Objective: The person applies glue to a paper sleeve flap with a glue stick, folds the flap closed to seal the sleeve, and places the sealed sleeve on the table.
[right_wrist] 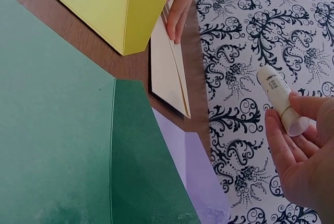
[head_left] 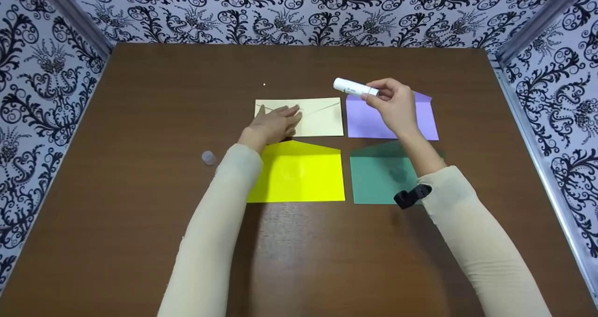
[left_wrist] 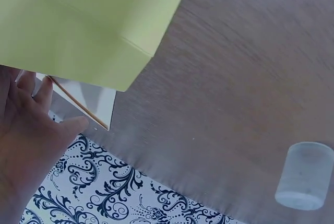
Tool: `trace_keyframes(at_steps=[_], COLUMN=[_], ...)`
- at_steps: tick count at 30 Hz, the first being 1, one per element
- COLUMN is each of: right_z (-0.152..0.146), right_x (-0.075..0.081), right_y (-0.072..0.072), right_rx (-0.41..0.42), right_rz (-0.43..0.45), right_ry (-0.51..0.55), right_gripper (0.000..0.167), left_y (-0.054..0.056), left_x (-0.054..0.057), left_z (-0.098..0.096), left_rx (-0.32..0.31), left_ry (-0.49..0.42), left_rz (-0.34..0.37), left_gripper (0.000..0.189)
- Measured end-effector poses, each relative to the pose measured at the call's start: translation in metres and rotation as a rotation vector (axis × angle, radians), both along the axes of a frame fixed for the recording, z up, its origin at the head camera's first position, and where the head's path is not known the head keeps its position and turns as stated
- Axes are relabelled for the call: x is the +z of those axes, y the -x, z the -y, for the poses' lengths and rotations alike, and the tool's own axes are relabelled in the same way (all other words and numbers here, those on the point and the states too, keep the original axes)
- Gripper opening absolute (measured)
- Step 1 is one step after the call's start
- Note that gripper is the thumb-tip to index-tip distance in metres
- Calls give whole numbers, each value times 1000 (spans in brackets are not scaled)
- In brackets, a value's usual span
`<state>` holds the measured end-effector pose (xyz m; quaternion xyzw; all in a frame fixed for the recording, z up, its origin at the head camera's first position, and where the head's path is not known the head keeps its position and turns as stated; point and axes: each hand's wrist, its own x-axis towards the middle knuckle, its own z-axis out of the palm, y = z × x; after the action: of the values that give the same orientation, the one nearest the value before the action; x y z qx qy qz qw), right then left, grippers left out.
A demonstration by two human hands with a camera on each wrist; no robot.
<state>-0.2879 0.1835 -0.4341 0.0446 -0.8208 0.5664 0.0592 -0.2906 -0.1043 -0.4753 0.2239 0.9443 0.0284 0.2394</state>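
My left hand [head_left: 274, 123] rests on a cream envelope [head_left: 322, 121], fingers spread across its folded-down flap. In the right wrist view, the flap of this cream envelope [right_wrist: 166, 80] stands slightly off its body along the edge. Above a purple envelope [head_left: 366, 121], my right hand [head_left: 396, 104] pinches a white glue stick [head_left: 351, 87] between thumb and fingers, its far end pointing left. A yellow envelope [head_left: 303, 177] lies nearest the left forearm with its flap raised. Below the right wrist is a green envelope [head_left: 376, 179], partly hidden by the arm.
A small translucent cap [head_left: 209, 158] sits on the brown table [head_left: 154, 205], left of the yellow envelope; the left wrist view shows this cap [left_wrist: 305, 177] up close. A tiny white speck [head_left: 264, 84] lies beyond the cream envelope. Patterned walls [head_left: 280, 18] enclose the table's back and sides.
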Motion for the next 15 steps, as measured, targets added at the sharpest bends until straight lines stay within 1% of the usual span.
trace_keyframes(at_steps=[6,11,15], right_z=[-2,-5,-7], right_x=[-2,-4,-4], right_y=[0,0,-1], right_rx=[-11,-20,-15], right_rz=[13,19,27], right_ry=[-10,-4,13], right_gripper=[31,31,32], left_y=[0,0,0], left_x=[-5,-5,-4], left_z=[4,6,6], left_rx=[-45,-46,-33], left_ry=[-36,-52,-59], left_rz=[31,37,24], left_gripper=[55,55,54])
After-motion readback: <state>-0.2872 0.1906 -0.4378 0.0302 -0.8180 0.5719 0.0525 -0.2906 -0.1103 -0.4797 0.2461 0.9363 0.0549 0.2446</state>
